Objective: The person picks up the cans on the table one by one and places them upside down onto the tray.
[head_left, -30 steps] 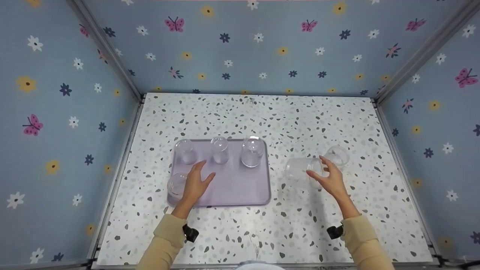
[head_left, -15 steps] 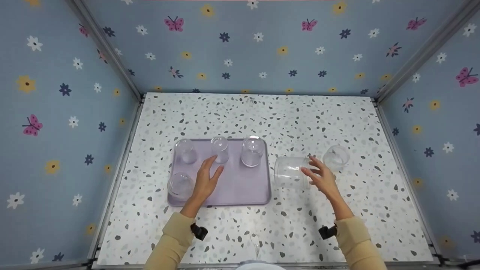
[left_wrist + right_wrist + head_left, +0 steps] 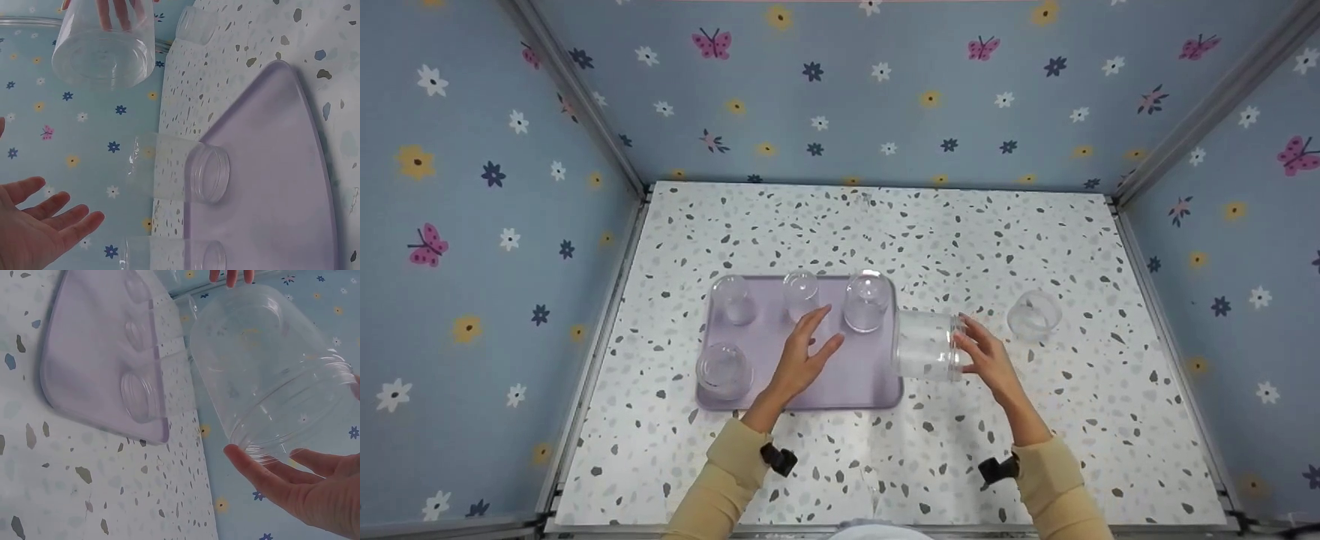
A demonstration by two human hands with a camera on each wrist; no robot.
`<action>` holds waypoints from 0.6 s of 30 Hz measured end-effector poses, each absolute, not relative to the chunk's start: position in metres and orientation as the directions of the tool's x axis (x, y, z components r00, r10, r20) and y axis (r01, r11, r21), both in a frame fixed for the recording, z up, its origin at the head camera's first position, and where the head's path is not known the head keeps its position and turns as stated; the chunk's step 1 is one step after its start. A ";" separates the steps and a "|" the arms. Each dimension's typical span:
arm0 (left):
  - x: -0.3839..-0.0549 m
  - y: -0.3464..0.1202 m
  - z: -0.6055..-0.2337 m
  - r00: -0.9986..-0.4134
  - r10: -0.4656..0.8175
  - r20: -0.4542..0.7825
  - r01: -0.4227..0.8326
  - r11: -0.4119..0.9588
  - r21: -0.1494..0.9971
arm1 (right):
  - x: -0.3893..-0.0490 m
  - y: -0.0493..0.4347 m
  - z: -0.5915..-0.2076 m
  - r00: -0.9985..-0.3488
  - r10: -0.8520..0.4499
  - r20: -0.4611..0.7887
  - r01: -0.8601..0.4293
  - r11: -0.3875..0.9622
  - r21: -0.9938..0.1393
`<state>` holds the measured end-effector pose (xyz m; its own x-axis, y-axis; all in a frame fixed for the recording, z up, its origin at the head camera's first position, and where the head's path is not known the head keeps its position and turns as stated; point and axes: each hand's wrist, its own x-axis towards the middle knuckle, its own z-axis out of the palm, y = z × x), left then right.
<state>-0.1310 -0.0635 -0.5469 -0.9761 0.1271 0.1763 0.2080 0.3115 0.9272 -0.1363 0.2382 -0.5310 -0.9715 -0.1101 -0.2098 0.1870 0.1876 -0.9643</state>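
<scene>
My right hand grips a large clear jar by its threaded neck. In the right wrist view the fingers lie at that neck. The jar is held on its side above the table, its base pointing left over the tray's right edge. My left hand hovers over the lilac tray, fingers spread and holding nothing. On the tray stand smaller clear jars: one at back left, one at back middle, one at back right, and a wider one at front left.
Another clear jar stands on the speckled table, right of the tray. Blue flowered walls enclose the back and both sides. A dark wrist camera sits on the left wrist, another on the right.
My right hand has carried the large jar leftward from beside the standing jar to the tray's right edge. My left hand has shifted right across the tray, away from the front-left jar.
</scene>
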 end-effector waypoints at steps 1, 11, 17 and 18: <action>-0.129 -0.062 -0.541 -0.975 0.140 0.172 0.207 0.295 0.933 | -0.135 0.236 -0.531 -0.971 -0.110 -0.212 0.191 0.177 -0.966; -0.112 -0.048 -0.508 -0.944 0.312 0.110 0.178 0.199 0.964 | -0.124 0.222 -0.535 -0.947 -0.158 -0.279 0.271 0.065 -0.960; -0.108 -0.043 -0.510 -0.911 0.406 0.064 0.159 0.205 0.966 | -0.119 0.214 -0.539 -0.932 -0.196 -0.304 0.302 0.038 -0.952; -0.107 -0.042 -0.510 -0.907 0.418 0.054 0.155 0.212 0.965 | -0.118 0.213 -0.540 -0.929 -0.201 -0.310 0.311 0.028 -0.950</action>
<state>-0.1073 -0.0418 -0.5100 -0.9069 0.4179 0.0540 0.1550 0.2117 0.9650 -0.1182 0.2133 -0.5403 -0.9293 -0.2011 -0.3097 0.3106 0.0280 -0.9501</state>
